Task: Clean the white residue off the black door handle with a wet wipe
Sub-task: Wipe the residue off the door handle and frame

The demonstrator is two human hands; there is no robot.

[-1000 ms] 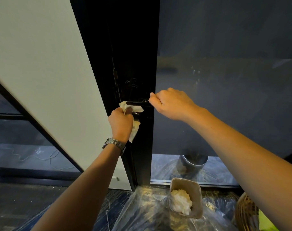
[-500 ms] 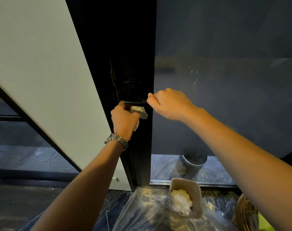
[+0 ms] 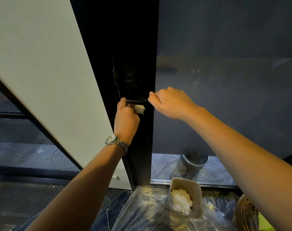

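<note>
The black door handle (image 3: pixel 136 101) juts out level from the black door frame, with pale specks along its top. My left hand (image 3: pixel 126 120) grips a bunched white wet wipe (image 3: pixel 140 109) just under the handle's left end, its thumb up beside the tip. My right hand (image 3: pixel 169 102) is curled round the handle's right end, next to the dark glass panel. Most of the wipe is hidden inside my left fist.
A clear plastic tub (image 3: pixel 185 197) with crumpled white wipes sits on plastic sheeting (image 3: pixel 142 212) on the floor below. A wicker basket (image 3: pixel 245 214) stands at the lower right. A grey bin (image 3: pixel 194 162) shows behind the glass. A white wall panel (image 3: pixel 42 72) fills the left.
My left hand has drawn the wipe from over the handle's left end down underneath it and bunched it smaller. My right hand has kept its grip.
</note>
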